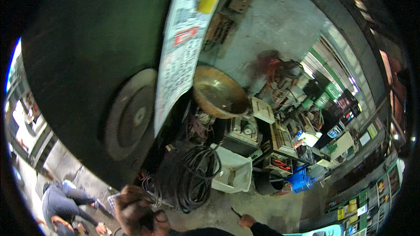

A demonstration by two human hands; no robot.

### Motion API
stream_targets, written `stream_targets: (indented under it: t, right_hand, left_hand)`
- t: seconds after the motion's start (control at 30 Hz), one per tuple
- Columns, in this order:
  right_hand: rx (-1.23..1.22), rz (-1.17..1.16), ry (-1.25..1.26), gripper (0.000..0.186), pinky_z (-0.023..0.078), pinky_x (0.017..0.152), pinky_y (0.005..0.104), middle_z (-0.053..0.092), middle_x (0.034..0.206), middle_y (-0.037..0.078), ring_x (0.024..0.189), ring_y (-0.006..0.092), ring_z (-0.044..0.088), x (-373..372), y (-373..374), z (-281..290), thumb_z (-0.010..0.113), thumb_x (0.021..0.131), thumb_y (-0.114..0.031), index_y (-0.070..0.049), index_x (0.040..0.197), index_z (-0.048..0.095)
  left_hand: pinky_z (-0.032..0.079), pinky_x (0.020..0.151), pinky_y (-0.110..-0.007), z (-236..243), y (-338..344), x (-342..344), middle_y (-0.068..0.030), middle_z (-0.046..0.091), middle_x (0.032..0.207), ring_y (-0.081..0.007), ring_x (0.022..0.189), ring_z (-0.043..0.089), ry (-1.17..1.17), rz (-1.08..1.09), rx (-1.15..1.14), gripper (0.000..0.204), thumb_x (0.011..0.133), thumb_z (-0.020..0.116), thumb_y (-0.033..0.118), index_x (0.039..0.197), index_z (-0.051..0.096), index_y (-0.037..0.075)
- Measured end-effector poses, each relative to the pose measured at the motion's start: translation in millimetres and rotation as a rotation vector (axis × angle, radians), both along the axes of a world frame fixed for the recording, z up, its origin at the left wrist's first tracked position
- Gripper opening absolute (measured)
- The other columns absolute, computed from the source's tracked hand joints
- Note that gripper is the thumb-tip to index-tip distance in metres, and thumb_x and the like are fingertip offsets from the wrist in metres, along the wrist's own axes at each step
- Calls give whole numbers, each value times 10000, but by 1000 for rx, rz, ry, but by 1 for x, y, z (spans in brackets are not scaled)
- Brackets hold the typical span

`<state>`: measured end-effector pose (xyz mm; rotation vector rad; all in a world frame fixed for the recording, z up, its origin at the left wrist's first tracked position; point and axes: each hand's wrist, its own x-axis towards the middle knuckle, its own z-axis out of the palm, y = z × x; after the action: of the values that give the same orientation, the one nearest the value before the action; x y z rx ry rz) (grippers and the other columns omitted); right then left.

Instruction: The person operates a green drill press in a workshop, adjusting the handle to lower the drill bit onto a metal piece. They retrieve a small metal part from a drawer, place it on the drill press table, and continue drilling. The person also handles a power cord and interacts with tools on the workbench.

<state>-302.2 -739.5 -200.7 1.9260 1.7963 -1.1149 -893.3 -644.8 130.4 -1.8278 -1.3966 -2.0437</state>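
My left hand (139,213) is raised close at the lower left, blurred, its fingers curled in and the thumb across the front. A pale patterned edge (112,202) shows just behind its fingers; I cannot tell whether the hand grips it. Further right and lower in view, my right hand (247,221) is closed round a short, slim dark rod (235,212) that points up and to the left. Its kind is too small to tell. Behind the left hand hang coils of black cable (194,179).
A large dark panel with a round disc (135,113) and a printed sheet (181,43) fill the left. Beyond stand a rusty bowl (221,91), a white bin (230,170), a black bucket (269,182) and shelves (372,201). Another person (65,205) bends over at lower left.
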Motion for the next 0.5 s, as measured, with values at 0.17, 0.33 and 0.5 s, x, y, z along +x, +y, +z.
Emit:
stream_targets:
  t: [0.17, 0.33, 0.5]
  right_hand:
    - [45, 421, -180, 451, 490, 618, 521, 605, 620, 184, 610, 368, 616, 108, -116, -94, 543, 925, -395, -40, 661, 632]
    - [-56, -510, -195, 420, 521, 656, 479, 677, 698, 155, 640, 335, 649, 157, -197, -74, 529, 942, -379, -31, 800, 716]
    - [100, -649, -137, 342, 437, 574, 482, 626, 672, 160, 617, 292, 585, 163, -204, -48, 670, 855, -335, -12, 747, 694]
  left_hand:
    - [525, 822, -417, 10, 16, 119, -142, 645, 1050, -307, 970, 613, -65, -104, 36, 519, 909, 708, 425, 1136, 582, -25]
    - [551, 790, -366, 5, 25, 236, -144, 660, 1071, -204, 834, 649, -251, -207, -17, 712, 903, 755, 281, 1441, 444, -67]
    - [545, 822, -435, 49, 64, 326, -184, 683, 1012, -376, 888, 655, 247, -365, -41, 408, 769, 750, 109, 1134, 621, -22]
